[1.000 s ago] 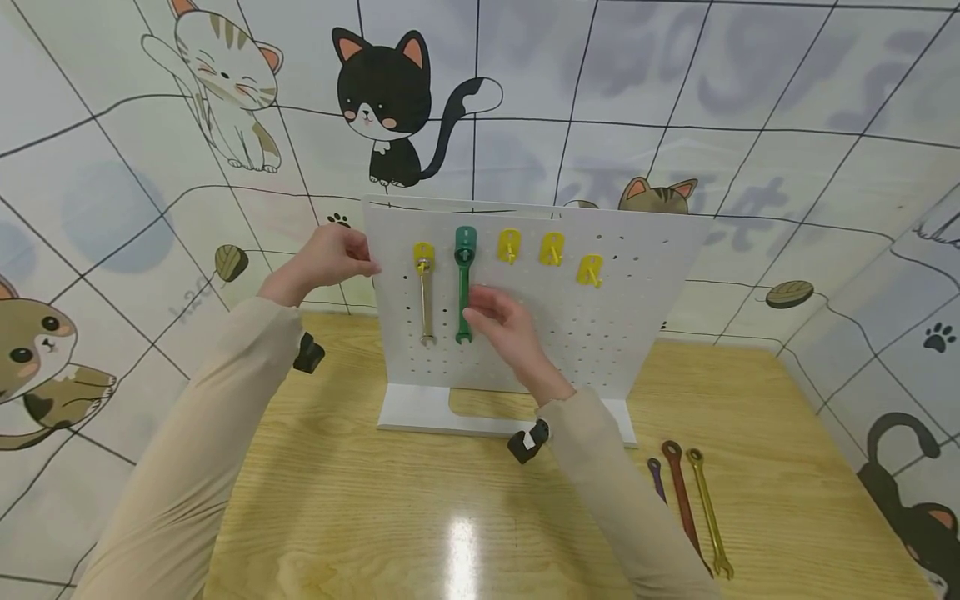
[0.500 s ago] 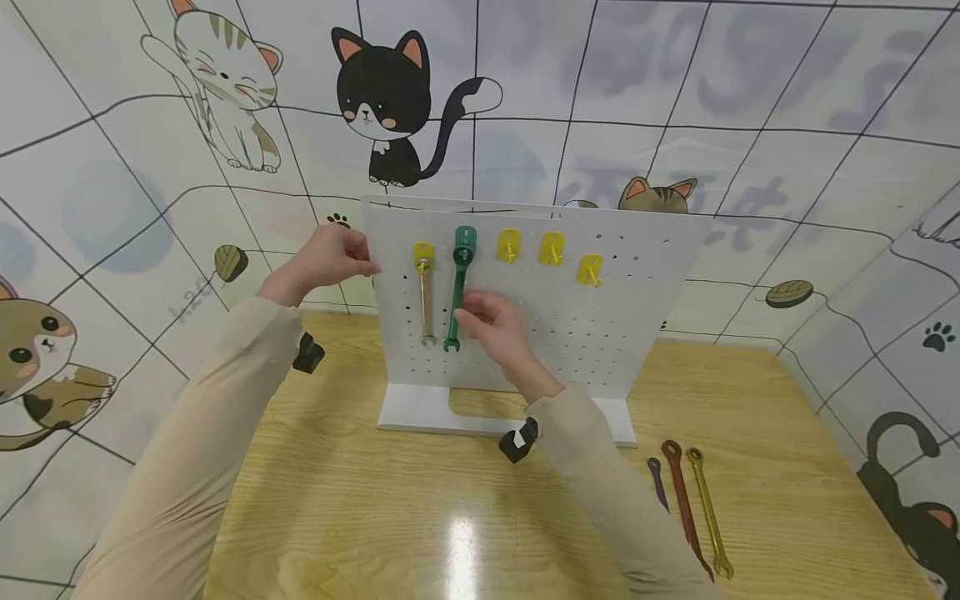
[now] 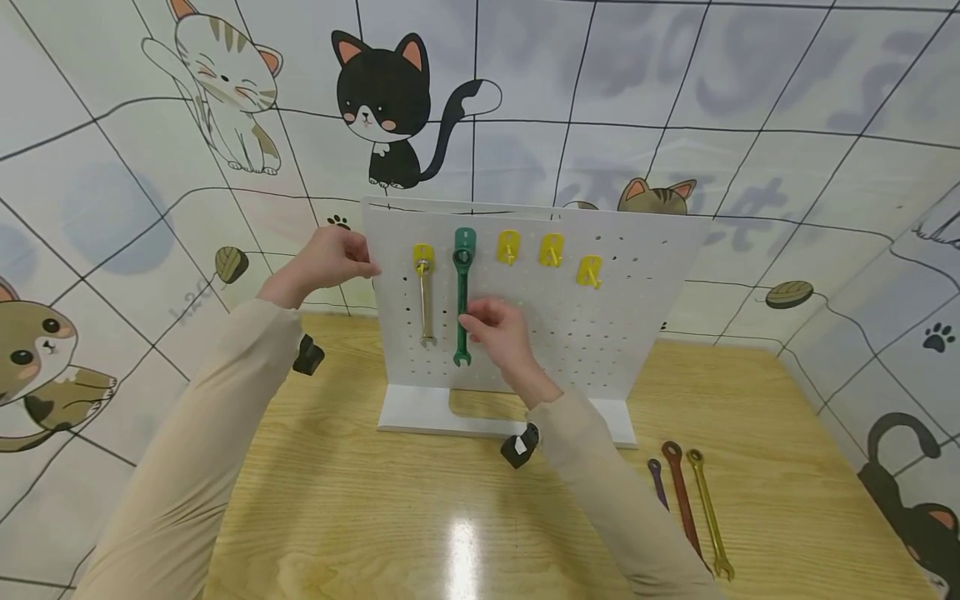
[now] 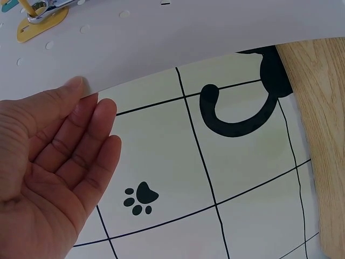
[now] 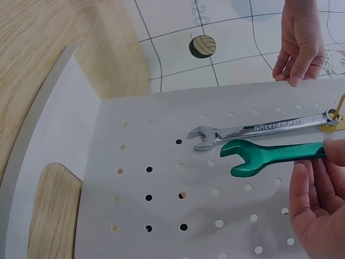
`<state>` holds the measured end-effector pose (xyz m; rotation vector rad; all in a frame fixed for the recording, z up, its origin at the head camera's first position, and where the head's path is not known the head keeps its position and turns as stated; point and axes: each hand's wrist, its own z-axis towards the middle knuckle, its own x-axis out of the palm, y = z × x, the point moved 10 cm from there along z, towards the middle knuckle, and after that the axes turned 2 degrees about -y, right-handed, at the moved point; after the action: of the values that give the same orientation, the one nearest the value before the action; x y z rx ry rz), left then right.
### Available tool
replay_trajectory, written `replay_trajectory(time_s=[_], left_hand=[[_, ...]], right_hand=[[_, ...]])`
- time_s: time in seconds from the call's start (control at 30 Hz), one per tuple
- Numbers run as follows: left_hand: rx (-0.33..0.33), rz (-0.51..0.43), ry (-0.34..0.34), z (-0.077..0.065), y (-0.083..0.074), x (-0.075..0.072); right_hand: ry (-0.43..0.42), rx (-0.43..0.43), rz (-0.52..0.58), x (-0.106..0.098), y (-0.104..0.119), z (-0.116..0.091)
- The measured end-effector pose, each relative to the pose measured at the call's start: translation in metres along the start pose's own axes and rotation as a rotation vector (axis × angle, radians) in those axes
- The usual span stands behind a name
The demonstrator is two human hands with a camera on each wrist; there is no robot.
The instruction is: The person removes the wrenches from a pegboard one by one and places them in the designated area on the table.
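A white pegboard (image 3: pixel 570 333) stands upright on the table, and my left hand (image 3: pixel 330 260) grips its left edge, thumb on the front face and fingers behind. My right hand (image 3: pixel 504 335) pinches the shaft of a green combination wrench (image 3: pixel 462 308) between thumb and fingers. The wrench's ring end is at the green hook (image 3: pixel 465 238); whether it is fully over the peg cannot be told. Its open end (image 5: pixel 245 157) points down, standing off from the board in the right wrist view. Left of it a silver combination wrench (image 3: pixel 427 308) hangs from a yellow hook (image 3: pixel 423 254).
Three more yellow hooks (image 3: pixel 508 247) sit along the board's upper part. On the table's right side lie a purple wrench (image 3: pixel 656 477), a red wrench (image 3: pixel 681 492) and a gold wrench (image 3: pixel 708 512). The board's white base (image 3: pixel 412 408) rests on the wooden table (image 3: pixel 360 508).
The green wrench's lower end swung left, then back to near vertical, and now sits lower in the head view. My right hand shifted slightly left and down. The left hand stayed put.
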<state>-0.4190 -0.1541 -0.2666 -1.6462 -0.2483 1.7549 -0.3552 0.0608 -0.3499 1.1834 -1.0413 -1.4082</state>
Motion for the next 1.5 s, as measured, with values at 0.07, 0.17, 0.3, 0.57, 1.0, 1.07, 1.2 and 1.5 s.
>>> replay_trajectory(time_s=[0.07,0.17,0.3,0.57,1.0,1.07,1.2,1.5], left_hand=[[0.007,-0.001,0.0,0.0,-0.001,0.0],[0.017,-0.008,0.001,-0.001,-0.002,-0.001],[0.015,-0.013,0.0,-0.001,-0.002,-0.001],[0.021,-0.017,0.0,-0.002,-0.002,0.0],[0.019,-0.012,-0.001,-0.003,-0.003,-0.001],[0.018,-0.011,0.0,-0.003,-0.003,-0.001],[0.015,-0.012,0.002,-0.003,-0.003,-0.001],[0.012,-0.015,0.001,-0.002,-0.002,-0.001]], right_hand=[[0.003,-0.008,-0.001,0.0,0.0,-0.001],[0.013,-0.02,0.0,0.001,0.001,-0.004],[0.024,-0.046,-0.007,0.0,0.004,-0.008],[0.07,-0.101,0.043,-0.001,0.013,-0.019],[0.222,-0.081,0.19,0.0,0.028,-0.033],[0.232,-0.069,0.197,0.0,0.029,-0.034],[0.248,-0.06,0.231,-0.001,0.032,-0.036],[0.275,0.002,0.276,0.0,0.037,-0.037]])
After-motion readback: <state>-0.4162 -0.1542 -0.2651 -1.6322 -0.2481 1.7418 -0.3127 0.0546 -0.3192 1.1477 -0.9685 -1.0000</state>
